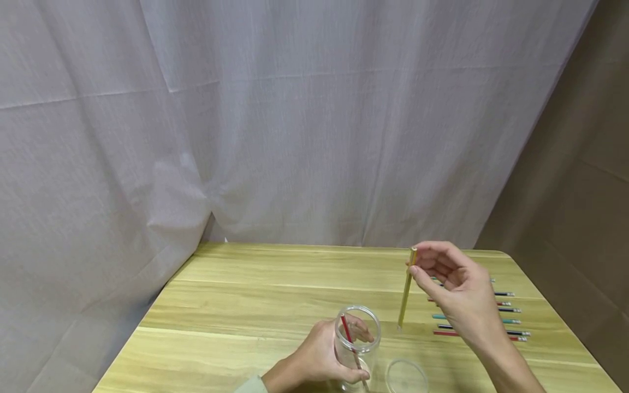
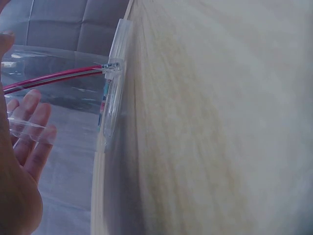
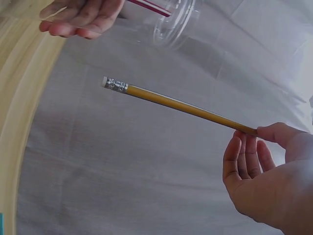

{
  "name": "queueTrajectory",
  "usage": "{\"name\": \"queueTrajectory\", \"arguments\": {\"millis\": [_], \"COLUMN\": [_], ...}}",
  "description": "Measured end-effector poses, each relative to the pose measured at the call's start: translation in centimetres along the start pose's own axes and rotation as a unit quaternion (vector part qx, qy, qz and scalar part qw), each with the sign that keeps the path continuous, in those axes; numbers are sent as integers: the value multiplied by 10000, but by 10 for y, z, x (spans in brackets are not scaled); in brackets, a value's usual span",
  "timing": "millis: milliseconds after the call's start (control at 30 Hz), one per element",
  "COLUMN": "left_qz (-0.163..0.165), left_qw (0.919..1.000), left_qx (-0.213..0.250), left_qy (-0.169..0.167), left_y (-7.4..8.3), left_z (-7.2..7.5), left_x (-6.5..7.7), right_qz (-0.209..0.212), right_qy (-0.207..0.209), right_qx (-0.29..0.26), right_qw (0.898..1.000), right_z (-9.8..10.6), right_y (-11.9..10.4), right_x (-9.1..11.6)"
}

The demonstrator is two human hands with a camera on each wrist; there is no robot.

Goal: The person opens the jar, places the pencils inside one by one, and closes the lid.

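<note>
My left hand is wrapped around a clear jar that stands near the front of the table, its mouth uncovered. Inside leans a red pencil, eraser end at the bottom, as the left wrist view shows of the pencil. To the right of the jar and higher up, my right hand pinches a yellow pencil by its top end between thumb and fingertips. That pencil hangs nearly upright in the head view, with its white eraser and metal ferrule pointing down.
A clear round lid lies on the wooden table just right of the jar. Farther right, partly behind my right hand, several red, dark and teal pencils lie in a row. Grey curtain hangs behind the table.
</note>
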State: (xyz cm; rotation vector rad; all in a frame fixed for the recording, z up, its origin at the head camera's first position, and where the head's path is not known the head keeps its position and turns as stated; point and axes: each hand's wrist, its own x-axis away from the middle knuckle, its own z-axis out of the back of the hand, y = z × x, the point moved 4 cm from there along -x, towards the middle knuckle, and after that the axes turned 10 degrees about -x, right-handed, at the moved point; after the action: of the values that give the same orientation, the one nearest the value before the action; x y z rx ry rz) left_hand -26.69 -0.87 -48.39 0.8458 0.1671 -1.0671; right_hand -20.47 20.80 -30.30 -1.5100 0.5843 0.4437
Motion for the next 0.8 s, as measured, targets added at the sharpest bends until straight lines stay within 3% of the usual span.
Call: {"name": "queueTrajectory", "arguments": {"millis": [133,367,600,800], "left_qz": [-110,107,68,83], "left_qw": [9998,9999,10000,9999], "left_qx": [-126,86,38,87], "left_qy": [60,-75,-45,-67], "left_y": [1,0,-1,1], "left_z": [0,-1,0,1], "left_x": [1,1,1,0], "right_qz": [98,109,229,327], "right_qy": [-34,106,344,275], "right_qx": [-254,-568,-1200,-1288], "right_qw": [9996,9983,9919,9908], "right_z": [-2,-6,-17,-26], "right_y": [-4,-12,-19,-21], "right_x": [-2,-5,-10,-10]}}
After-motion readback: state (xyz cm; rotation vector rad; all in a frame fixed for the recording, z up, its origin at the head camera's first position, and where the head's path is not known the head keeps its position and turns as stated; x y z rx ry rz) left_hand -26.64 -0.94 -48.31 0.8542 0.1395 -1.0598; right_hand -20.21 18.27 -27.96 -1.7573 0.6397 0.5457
